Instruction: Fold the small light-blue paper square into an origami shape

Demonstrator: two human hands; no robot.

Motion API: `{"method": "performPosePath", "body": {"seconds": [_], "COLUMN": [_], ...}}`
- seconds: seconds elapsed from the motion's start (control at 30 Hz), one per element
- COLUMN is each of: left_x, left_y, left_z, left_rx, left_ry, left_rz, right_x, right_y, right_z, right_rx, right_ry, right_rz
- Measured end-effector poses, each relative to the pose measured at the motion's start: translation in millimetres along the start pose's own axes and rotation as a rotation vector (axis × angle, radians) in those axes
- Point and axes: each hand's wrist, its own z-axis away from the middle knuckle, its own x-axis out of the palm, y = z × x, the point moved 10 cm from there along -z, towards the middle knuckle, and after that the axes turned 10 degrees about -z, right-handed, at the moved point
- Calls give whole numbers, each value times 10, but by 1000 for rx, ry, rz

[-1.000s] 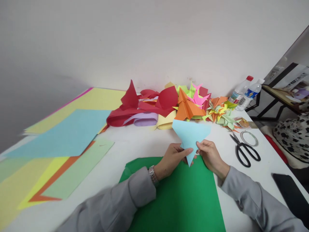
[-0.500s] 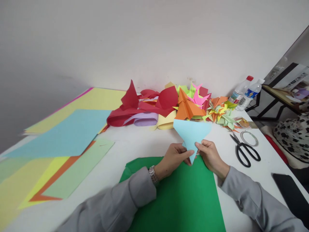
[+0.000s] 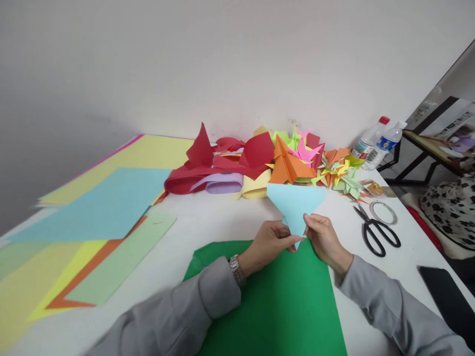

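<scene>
A folded light blue paper (image 3: 296, 202), wide at the top and tapering to a point at the bottom, is held up between my two hands. My left hand (image 3: 272, 240) pinches it near its lower tip, with the thumb laid across the front. On the right edge, a little higher, the thumb and fingers of my right hand (image 3: 323, 237) are closed on the same paper. A green sheet (image 3: 274, 306) lies on the table below both hands. Part of the paper's lower end is hidden behind my left thumb.
Folded paper shapes (image 3: 291, 160) and red curled paper (image 3: 222, 163) are piled by the wall. Coloured sheets (image 3: 100, 207) lie at left. Scissors (image 3: 376, 230), a tape roll (image 3: 383, 212), a black flat object (image 3: 447, 296) and two bottles (image 3: 376, 141) are on the right.
My left thumb has slid a little right and down across the paper's tip. My right thumb has shifted slightly right, towards the edge. The paper itself has barely moved.
</scene>
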Motion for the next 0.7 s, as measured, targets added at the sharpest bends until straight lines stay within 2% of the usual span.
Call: {"method": "performPosePath", "body": {"seconds": [0.27,0.7], "left_x": [46,51], "left_y": [77,99], "left_z": [2,1], "left_rx": [25,60], "left_ry": [-40,-72], "left_rz": [106,77], "right_x": [-35,-6], "right_y": [6,-19], "right_z": [-25,-15], "right_rx": [-3,3], "right_ry": [12,8], "right_rz": [-60,-36]}}
